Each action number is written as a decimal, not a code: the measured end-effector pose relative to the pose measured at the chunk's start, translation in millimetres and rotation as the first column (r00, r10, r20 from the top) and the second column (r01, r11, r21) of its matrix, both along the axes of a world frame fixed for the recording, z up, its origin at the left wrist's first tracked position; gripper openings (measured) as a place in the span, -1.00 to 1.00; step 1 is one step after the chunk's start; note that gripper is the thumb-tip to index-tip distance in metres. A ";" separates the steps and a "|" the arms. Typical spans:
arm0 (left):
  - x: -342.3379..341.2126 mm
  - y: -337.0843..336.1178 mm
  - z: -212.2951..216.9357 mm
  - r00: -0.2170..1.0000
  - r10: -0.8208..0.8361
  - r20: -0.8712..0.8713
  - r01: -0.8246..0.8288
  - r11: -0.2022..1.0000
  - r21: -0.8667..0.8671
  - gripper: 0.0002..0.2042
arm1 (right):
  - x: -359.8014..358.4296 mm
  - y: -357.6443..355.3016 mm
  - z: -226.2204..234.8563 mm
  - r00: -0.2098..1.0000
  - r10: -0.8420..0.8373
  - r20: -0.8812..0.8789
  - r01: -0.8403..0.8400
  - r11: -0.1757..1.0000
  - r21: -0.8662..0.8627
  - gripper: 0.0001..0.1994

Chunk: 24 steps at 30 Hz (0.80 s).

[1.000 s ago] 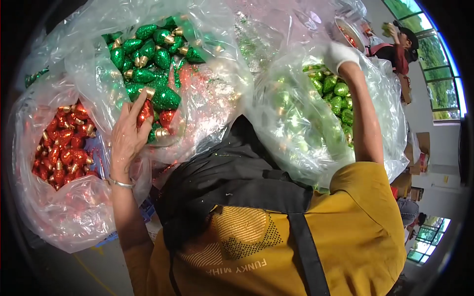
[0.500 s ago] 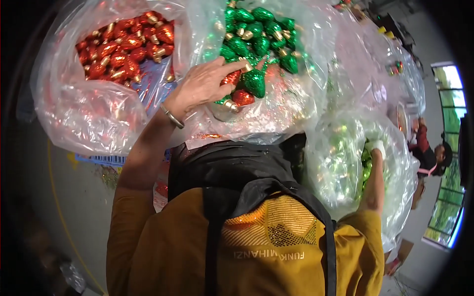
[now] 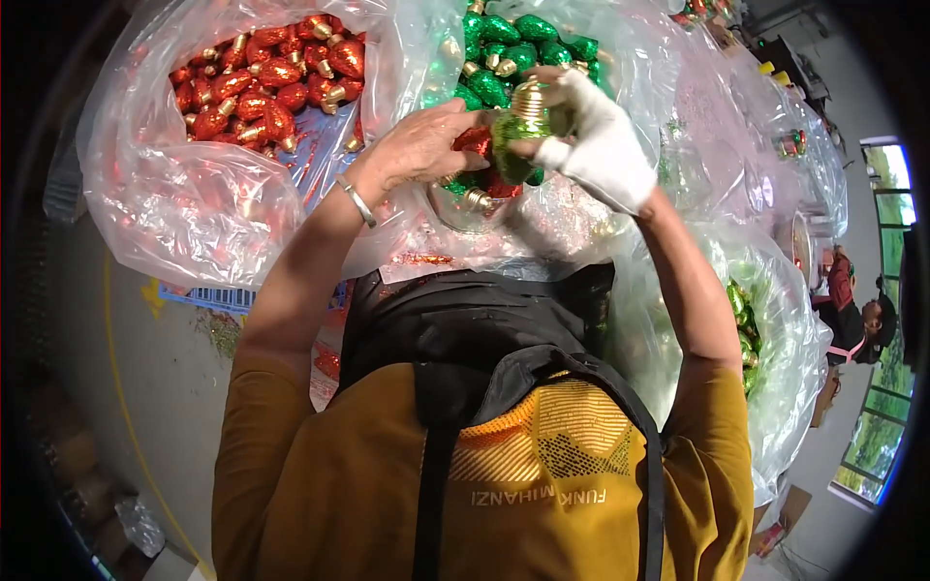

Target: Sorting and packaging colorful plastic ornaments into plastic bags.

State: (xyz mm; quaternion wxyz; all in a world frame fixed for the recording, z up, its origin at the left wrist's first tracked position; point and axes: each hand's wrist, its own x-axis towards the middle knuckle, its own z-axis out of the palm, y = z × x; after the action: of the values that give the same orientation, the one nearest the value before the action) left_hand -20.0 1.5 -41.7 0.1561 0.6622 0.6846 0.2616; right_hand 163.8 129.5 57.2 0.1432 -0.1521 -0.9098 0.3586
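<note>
My left hand (image 3: 417, 150) has its fingers and thumb closed around a red glitter bulb ornament (image 3: 475, 145). Beside it, a white-gloved right hand of mine (image 3: 601, 145) grips a light green bulb ornament (image 3: 528, 121) by its body, gold screw cap upward. Below these, a red bulb and a dark green one with a gold cap (image 3: 478, 199) lie in what looks like a clear round container (image 3: 455, 218), partly hidden by my hands. Dark green bulbs (image 3: 499, 58) fill the clear plastic bag just beyond.
On the left, a clear bag (image 3: 203, 218) holds many red bulbs (image 3: 276, 77). At my right stands another bag (image 3: 659, 339) with light green bulbs (image 3: 744, 324). A blue crate (image 3: 208, 298) shows under the left bag. A person (image 3: 857, 315) is at the far right.
My right hand has come out of the right-hand bag with a light green bulb and moved up beside my left hand. My left hand stays around the red bulb.
</note>
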 end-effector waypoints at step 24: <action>5.9 -1.2 -4.5 0.996 0.034 0.086 -0.033 0.999 -0.014 -0.53 | -12.2 -5.4 -33.5 0.916 0.397 0.062 -0.372 0.780 0.504 -0.79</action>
State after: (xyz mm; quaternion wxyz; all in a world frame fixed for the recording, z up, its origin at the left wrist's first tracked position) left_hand -14.0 0.3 -46.3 0.1852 0.6376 0.6899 0.2885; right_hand 151.7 124.0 23.7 0.1234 0.0884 -0.9795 0.1328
